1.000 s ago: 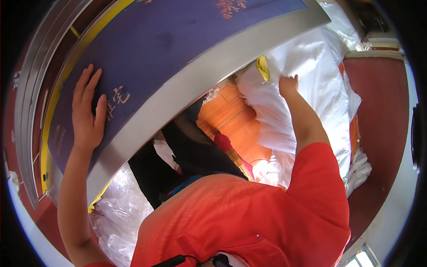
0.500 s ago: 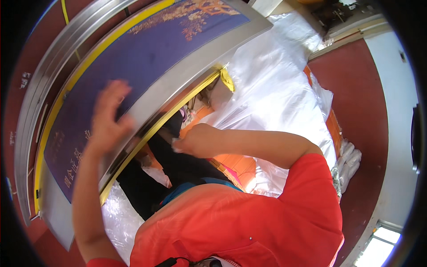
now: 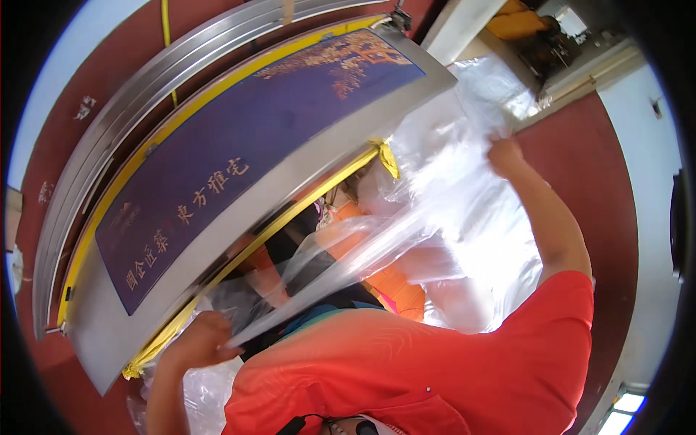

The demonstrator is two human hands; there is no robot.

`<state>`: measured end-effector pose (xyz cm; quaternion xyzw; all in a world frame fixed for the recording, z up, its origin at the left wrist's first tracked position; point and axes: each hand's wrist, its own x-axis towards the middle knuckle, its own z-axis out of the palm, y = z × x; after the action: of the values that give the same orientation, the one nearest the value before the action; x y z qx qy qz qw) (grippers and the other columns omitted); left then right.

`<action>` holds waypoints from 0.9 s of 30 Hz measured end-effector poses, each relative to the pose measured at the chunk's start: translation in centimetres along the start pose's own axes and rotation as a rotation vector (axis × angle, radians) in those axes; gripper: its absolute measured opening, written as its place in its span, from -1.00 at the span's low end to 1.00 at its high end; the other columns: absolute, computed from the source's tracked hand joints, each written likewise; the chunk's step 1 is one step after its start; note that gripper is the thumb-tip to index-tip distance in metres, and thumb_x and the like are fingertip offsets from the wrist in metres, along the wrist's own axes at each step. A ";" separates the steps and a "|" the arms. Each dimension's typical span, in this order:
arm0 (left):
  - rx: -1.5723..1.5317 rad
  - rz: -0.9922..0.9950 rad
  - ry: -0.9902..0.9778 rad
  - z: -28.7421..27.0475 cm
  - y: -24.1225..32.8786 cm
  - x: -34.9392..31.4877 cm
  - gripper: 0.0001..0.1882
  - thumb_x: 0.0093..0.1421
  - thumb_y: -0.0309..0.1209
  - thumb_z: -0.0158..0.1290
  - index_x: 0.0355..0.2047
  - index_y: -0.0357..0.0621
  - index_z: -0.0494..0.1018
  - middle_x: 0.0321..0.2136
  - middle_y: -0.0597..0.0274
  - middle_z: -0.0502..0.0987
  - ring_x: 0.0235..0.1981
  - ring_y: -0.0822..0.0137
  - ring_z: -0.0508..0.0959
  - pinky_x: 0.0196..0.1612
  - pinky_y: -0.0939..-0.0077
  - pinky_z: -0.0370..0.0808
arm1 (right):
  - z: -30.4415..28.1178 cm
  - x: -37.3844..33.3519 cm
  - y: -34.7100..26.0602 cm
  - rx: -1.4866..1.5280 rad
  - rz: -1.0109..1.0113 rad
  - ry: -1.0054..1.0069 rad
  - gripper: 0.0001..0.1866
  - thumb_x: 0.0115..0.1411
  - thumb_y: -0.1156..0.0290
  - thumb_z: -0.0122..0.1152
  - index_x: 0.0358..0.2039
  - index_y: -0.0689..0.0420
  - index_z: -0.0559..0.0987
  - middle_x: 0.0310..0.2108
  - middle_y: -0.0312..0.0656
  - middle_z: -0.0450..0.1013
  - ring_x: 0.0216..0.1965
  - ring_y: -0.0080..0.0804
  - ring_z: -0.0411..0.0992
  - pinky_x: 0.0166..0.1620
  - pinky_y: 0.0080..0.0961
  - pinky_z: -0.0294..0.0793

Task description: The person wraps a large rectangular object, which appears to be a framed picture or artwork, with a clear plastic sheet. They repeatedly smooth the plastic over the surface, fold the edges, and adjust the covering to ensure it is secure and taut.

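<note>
A clear plastic sheet (image 3: 406, 230) is stretched diagonally in front of me, twisted and blurred along its taut edge. My left hand (image 3: 196, 341) is closed on one end of it, low and close to my body beside the lower end of a yellow-edged grey board. My right arm reaches out to the far right, where my right hand (image 3: 505, 157) grips the sheet's other part, its fingertips partly lost in the bright folds. To the left lies the large grey board (image 3: 319, 156) with a dark blue printed panel (image 3: 239, 138), touched by neither hand.
Yellow strips (image 3: 312, 196) run along the board's edges, knotted at one corner (image 3: 388, 159). Silver metal rails (image 3: 123, 109) curve behind it. Orange tiles or boxes (image 3: 395, 286) show under the plastic. More plastic piles up at the right, near a dark red wall (image 3: 580, 152).
My left hand has left the space over the printed panel and come down to grip the plastic. My right hand has swung outward to the far right, drawing the sheet across.
</note>
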<state>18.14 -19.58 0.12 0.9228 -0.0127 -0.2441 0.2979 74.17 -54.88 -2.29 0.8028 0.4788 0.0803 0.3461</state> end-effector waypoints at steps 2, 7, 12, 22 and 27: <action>-0.104 -0.025 0.169 0.0 1.3 -3.3 -0.77 -0.28 -0.39 0.14 -0.77 -0.16 0.28 -0.62 0.20 0.37 -0.37 0.19 0.43 -0.11 0.22 0.22 | -2.0 1.6 4.5 -0.262 0.359 -0.266 -0.75 -0.05 0.31 -0.05 -0.35 0.05 0.51 -0.18 -0.18 0.34 -0.08 -0.20 0.25 -0.06 -0.19 0.15; -0.280 -0.127 0.414 -1.8 -0.6 -10.3 -0.74 -0.35 -0.61 0.08 -0.56 -0.20 0.30 -0.54 0.22 0.35 -0.17 0.26 0.38 0.03 0.09 0.07 | -5.7 11.3 12.0 0.260 0.864 0.233 -0.71 -0.01 0.25 -0.05 -0.33 0.13 0.48 -0.27 -0.17 0.39 -0.24 -0.33 0.38 -0.19 -0.45 0.35; -0.493 -1.049 1.034 1.8 -6.6 -24.9 -0.55 -0.17 -0.66 -0.02 -0.18 -0.23 0.24 -0.26 0.15 0.29 -0.07 0.24 0.28 -0.06 0.51 0.19 | -13.7 21.4 -7.9 0.675 0.376 0.464 -0.40 0.02 -0.13 -0.23 -0.09 0.07 0.30 -0.14 -0.08 0.29 -0.09 -0.22 0.25 -0.02 -0.33 0.17; -1.048 -0.353 1.961 7.7 -15.2 -26.7 -0.51 0.10 -0.13 -0.22 -0.02 -0.15 0.14 -0.07 0.09 0.25 -0.04 0.16 0.23 0.03 0.31 0.12 | -13.3 19.7 -10.0 0.662 0.384 0.342 -0.36 -0.03 -0.18 -0.17 0.03 -0.17 0.13 0.10 -0.28 -0.03 0.14 -0.20 -0.12 0.07 -0.05 -0.15; -0.661 -0.880 1.905 10.2 -17.7 -38.8 -0.50 0.04 -0.10 -0.15 -0.04 -0.05 0.19 -0.13 0.16 0.30 -0.10 0.22 0.28 -0.05 0.35 0.19 | -14.5 20.8 -10.1 0.666 0.351 0.326 -0.39 -0.05 -0.20 -0.18 0.00 -0.21 0.17 0.08 -0.25 -0.02 0.13 -0.22 -0.11 0.06 0.00 -0.19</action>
<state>-22.85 -4.01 0.31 0.5317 0.6184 0.4919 0.3048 71.28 -27.71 -2.04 0.9172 0.3830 0.1051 -0.0319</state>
